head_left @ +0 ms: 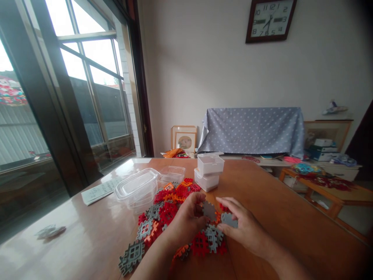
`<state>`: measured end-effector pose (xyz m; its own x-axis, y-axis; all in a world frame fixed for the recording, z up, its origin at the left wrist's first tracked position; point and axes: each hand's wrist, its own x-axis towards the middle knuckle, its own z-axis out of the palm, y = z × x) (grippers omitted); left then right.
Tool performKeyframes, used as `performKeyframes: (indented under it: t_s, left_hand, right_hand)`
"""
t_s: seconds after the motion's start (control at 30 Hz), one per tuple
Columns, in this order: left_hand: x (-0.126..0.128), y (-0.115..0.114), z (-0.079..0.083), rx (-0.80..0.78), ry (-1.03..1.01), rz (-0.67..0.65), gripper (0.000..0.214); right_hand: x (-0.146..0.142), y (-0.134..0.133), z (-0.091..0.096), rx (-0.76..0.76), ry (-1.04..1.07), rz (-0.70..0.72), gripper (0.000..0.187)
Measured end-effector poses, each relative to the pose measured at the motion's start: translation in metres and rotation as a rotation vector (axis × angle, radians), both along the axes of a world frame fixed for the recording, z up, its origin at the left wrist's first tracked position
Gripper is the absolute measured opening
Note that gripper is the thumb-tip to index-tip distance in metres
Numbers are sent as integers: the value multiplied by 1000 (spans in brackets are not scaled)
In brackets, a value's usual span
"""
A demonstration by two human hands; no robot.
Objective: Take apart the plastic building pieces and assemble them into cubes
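Note:
My left hand (190, 214) is closed with thumb and fingers on a flat grey interlocking building tile (209, 210). Close to its right, my right hand (240, 221) has its thumb and fingers bent around a second grey interlocking tile (229, 220). The two tiles are apart. Below and between the hands lie an orange piece (217, 217), a red windowed tile (199, 244) and a light grey windowed tile (213, 238). A pile of red, orange and grey tiles (168, 212) spreads to the left, partly hidden by my left hand and forearm.
Stacked clear plastic containers (136, 184) and another clear container (172, 173) stand behind the pile. Two white lidded boxes (207, 182) are stacked at the back. A written notepad (99, 192) and a crumpled plastic packet (50, 231) lie left on the wooden table (274, 202).

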<state>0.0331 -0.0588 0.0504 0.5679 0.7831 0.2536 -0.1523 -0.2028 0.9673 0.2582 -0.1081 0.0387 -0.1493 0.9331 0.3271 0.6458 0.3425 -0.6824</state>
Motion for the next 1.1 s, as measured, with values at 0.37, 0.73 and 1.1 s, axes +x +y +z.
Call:
performKeyframes:
  t_s: [0.37,0.73,1.1]
  left_hand:
    - [10,-6,-7,-93,-25,-15,63]
    - [-4,6,-4,0,108,203,51]
    - [-4,8,-6,84,160,206,40]
  right_hand:
    - [9,1,3,0,-30,-4,55]
    - [46,9,-10,-115,-55,-2,51]
    - [48,9,-12,-169,-67,15,55]
